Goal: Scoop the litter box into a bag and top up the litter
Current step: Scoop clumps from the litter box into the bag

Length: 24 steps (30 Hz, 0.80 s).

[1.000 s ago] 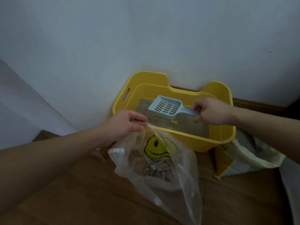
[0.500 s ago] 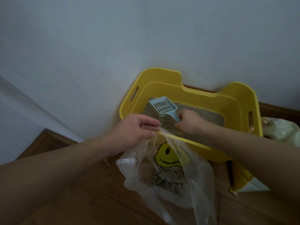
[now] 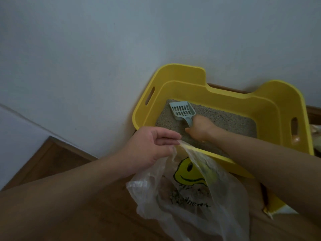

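Note:
A yellow litter box [image 3: 231,94] stands on the floor against the wall, with grey litter [image 3: 224,119] in its bottom. My right hand [image 3: 199,128] reaches into the box and grips the handle of a pale blue slotted scoop [image 3: 182,110], whose head lies on the litter at the box's far left. My left hand [image 3: 151,148] pinches the rim of a clear plastic bag [image 3: 191,193] printed with a yellow smiley face, holding it open just in front of the box's near wall. Some clumps lie in the bag's bottom.
A white wall [image 3: 104,58] rises directly behind the box. The wooden floor [image 3: 43,162] shows at the lower left. A yellow and white litter sack [image 3: 274,208] lies at the right, mostly hidden under my right forearm.
My right hand has carried the scoop from the box's middle to its far left and lowered its head onto the litter. My left hand still holds the bag open.

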{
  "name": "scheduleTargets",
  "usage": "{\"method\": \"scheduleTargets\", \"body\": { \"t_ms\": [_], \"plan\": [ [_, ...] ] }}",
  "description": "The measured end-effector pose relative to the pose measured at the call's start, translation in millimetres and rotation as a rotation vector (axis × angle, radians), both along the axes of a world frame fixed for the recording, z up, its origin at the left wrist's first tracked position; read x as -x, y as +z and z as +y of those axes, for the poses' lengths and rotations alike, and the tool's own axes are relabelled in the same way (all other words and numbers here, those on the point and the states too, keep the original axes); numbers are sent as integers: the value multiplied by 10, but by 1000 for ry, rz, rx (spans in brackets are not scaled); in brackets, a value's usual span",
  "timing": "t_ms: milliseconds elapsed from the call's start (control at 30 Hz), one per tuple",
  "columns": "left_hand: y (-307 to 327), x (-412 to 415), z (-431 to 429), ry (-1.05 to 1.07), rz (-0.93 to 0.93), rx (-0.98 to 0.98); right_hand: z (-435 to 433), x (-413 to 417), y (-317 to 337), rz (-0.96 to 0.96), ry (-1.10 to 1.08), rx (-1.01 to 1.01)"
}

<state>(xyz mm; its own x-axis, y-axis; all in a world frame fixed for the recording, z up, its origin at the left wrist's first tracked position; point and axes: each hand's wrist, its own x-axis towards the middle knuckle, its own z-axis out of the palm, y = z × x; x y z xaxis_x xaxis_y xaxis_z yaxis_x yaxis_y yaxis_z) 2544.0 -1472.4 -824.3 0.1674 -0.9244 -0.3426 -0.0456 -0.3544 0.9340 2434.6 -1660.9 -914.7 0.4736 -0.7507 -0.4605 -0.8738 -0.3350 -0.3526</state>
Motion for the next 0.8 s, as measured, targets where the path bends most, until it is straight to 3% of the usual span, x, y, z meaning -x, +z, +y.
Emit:
{"method": "scheduleTargets", "body": {
  "t_ms": [233,800],
  "plan": [
    [-13,-3,0,13,12,15,24,-32,-47,-17,30,-114],
    [86,9,-7,6,-24,-9,82,113,224,-86,50,-90]
  ]
}}
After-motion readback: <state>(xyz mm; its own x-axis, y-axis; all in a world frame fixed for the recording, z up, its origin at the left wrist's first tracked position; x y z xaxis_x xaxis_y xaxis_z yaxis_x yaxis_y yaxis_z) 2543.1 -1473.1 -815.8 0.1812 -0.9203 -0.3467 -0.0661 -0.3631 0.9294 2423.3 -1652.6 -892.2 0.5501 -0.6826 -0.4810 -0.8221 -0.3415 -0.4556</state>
